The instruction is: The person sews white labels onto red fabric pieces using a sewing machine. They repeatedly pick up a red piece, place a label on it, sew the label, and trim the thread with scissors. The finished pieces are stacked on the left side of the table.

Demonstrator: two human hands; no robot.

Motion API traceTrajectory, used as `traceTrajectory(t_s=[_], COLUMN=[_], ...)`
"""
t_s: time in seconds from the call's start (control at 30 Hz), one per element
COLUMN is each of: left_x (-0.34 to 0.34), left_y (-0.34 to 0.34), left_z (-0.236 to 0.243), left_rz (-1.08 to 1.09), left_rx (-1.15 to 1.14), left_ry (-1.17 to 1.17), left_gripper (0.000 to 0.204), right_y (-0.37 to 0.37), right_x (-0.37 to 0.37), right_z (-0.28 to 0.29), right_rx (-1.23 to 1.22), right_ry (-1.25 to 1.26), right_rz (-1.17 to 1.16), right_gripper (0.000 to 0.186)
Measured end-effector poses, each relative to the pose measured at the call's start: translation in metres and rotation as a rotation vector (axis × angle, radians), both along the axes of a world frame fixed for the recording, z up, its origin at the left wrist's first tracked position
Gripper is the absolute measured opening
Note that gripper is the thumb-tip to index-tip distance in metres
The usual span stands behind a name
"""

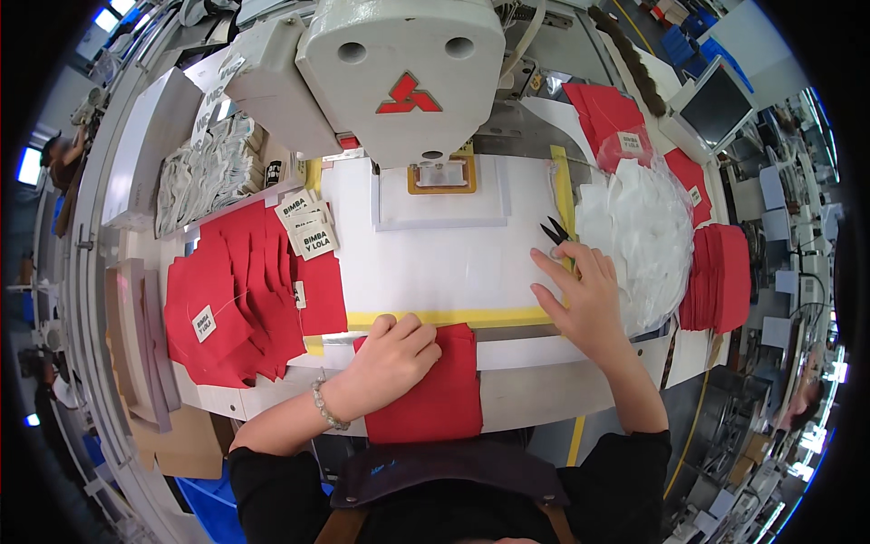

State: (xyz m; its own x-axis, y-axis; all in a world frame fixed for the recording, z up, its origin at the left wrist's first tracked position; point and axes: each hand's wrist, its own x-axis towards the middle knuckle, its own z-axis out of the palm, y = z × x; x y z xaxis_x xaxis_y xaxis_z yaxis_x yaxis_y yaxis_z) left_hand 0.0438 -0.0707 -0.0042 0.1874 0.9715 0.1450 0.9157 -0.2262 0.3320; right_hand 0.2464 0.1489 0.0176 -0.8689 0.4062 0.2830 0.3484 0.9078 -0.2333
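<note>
While the person sits or stands close against the worktable [521,394], the left hand [385,363] rests on the upper left corner of a red cloth stack [430,394] at the table's front edge. Its fingers are curled in; from here I cannot tell whether they pinch the cloth. The right hand [584,295] hangs over the right side of the white work sheet [426,272], thumb and forefinger spread apart, the other fingers beside black snips [555,232]; whether they grip them, I cannot tell.

Yellow tape [453,317] edges the sheet at the front and right. Above its far end looms a big white sewing machine [399,54] with a red emblem. To the left, red cloth pieces [217,308] lie in an overlapping heap, with pale labels [313,233] on top and a tray of bundled strips [213,172] behind. To the right sit a rounded pile of white pieces [634,245], another red stack [720,276] and, farther back, a small screen [716,107].

Below the table's left side stand a cardboard box [181,444] and a blue bin [210,510]. A yellow line [576,440] crosses the grey floor.
</note>
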Motion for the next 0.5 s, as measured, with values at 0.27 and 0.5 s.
traceTrajectory(t_s=[0.27, 0.5], left_x=[0.009, 0.009], left_y=[-0.007, -0.006], left_z=[-0.010, 0.025], left_rz=[-0.003, 0.024], left_rx=[0.057, 0.405], left_ry=[0.259, 0.292], left_gripper=[0.011, 0.025], right_y=[-0.026, -0.052], right_x=[0.009, 0.035], right_z=[0.008, -0.032], right_rx=[0.026, -0.169], right_ry=[0.049, 0.398], right_rz=[0.130, 0.544], right_gripper=[0.041, 0.049])
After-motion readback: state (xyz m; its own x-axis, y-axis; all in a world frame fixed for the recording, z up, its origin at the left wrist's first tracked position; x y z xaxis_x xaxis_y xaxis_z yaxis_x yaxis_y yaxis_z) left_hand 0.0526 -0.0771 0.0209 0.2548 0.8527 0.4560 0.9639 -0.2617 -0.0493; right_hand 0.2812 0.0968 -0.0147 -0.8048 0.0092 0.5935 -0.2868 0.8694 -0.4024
